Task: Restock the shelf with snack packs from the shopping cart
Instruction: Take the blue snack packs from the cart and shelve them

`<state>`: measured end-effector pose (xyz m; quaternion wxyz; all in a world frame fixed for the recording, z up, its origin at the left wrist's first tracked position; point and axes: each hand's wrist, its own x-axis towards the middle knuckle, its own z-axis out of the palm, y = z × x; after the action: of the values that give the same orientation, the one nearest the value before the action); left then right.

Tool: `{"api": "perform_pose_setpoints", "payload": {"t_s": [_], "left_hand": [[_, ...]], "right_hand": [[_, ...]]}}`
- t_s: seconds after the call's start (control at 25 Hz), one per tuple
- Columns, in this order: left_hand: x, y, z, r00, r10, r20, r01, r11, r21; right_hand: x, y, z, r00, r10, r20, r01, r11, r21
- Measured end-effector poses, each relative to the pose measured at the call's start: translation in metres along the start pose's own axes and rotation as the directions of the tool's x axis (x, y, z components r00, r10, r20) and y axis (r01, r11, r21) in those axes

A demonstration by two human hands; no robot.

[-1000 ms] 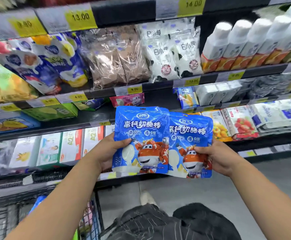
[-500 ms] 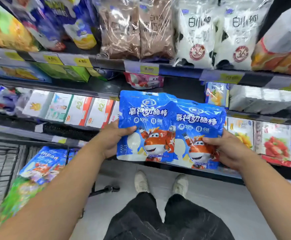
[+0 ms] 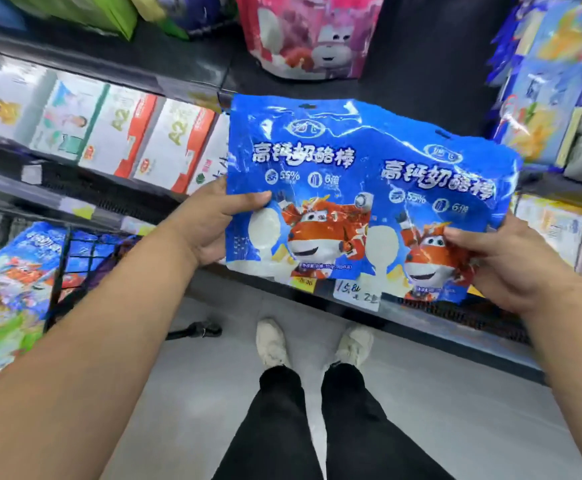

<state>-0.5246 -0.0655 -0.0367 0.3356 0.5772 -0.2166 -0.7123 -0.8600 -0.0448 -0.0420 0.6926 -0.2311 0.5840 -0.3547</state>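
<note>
Two blue snack packs with an orange cartoon plane overlap side by side in front of the shelf. My left hand (image 3: 210, 223) grips the left blue pack (image 3: 296, 174) at its left edge, thumb on the front. My right hand (image 3: 511, 265) pinches the right blue pack (image 3: 452, 202) at its lower right corner. Both packs hang upright before a dark shelf gap below a pink pack (image 3: 310, 36). The shopping cart (image 3: 64, 271) at lower left holds more blue packs (image 3: 16, 268).
White cartons (image 3: 120, 133) line the shelf to the left, behind my left hand. Blue and yellow packages (image 3: 546, 81) fill the shelf at upper right. A shelf edge with price labels (image 3: 355, 292) runs under the packs. My legs and white shoes stand on grey floor.
The view has tilted down and closer to the shelf. Both hands with the two blue packs have moved nearer the lower shelves, the right pack now sitting a little lower than the left.
</note>
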Motion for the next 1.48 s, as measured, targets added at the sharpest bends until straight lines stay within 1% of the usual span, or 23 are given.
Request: {"api": "perform_pose_setpoints", "payload": {"t_s": [0.2,0.32,0.4,0.6,0.72,0.84,0.92,1.08,1.16,1.28,1.36,1.48], "left_hand": [[0.038,-0.019,-0.016,0.996,0.081,0.045,-0.082,0.996,0.032],[0.049,-0.023,-0.024,0.99,0.123,0.07,-0.125,0.992,0.032],[0.056,-0.02,-0.029,0.987,0.117,0.114,-0.122,0.992,0.038],[0.063,0.002,-0.029,0.977,0.183,0.114,-0.188,0.981,0.04],[0.065,0.026,-0.024,0.954,0.243,0.178,-0.251,0.968,0.026],[0.069,0.048,-0.022,0.943,0.257,0.21,-0.276,0.959,0.063],[0.072,0.058,-0.021,0.937,0.258,0.237,-0.279,0.959,0.056],[0.078,0.063,-0.022,0.932,0.279,0.233,-0.298,0.953,0.05],[0.081,0.062,-0.025,0.931,0.281,0.233,-0.303,0.951,0.064],[0.082,0.061,-0.025,0.938,0.261,0.226,-0.285,0.955,0.077],[0.082,0.062,-0.023,0.942,0.267,0.204,-0.291,0.951,0.1],[0.08,0.061,-0.021,0.952,0.255,0.168,-0.28,0.949,0.144]], "right_hand": [[0.023,0.028,0.002,0.988,-0.106,-0.115,0.105,0.994,-0.019],[0.03,0.037,0.007,0.984,-0.146,-0.1,0.144,0.989,-0.026],[0.034,0.038,0.009,0.981,-0.168,-0.094,0.167,0.986,-0.02],[0.037,0.023,0.019,0.938,-0.314,-0.145,0.307,0.949,-0.064],[0.04,0.003,0.022,0.913,-0.385,-0.132,0.383,0.923,-0.045],[0.048,-0.019,0.025,0.897,-0.424,-0.125,0.424,0.905,-0.027],[0.052,-0.031,0.028,0.886,-0.45,-0.112,0.45,0.893,-0.03],[0.061,-0.051,0.029,0.851,-0.51,-0.121,0.506,0.86,-0.065],[0.064,-0.065,0.031,0.835,-0.54,-0.101,0.537,0.841,-0.061],[0.067,-0.083,0.032,0.79,-0.607,-0.085,0.605,0.795,-0.048],[0.07,-0.089,0.031,0.76,-0.645,-0.081,0.647,0.763,-0.008],[0.08,-0.089,0.031,0.724,-0.685,-0.086,0.686,0.727,-0.017]]}}
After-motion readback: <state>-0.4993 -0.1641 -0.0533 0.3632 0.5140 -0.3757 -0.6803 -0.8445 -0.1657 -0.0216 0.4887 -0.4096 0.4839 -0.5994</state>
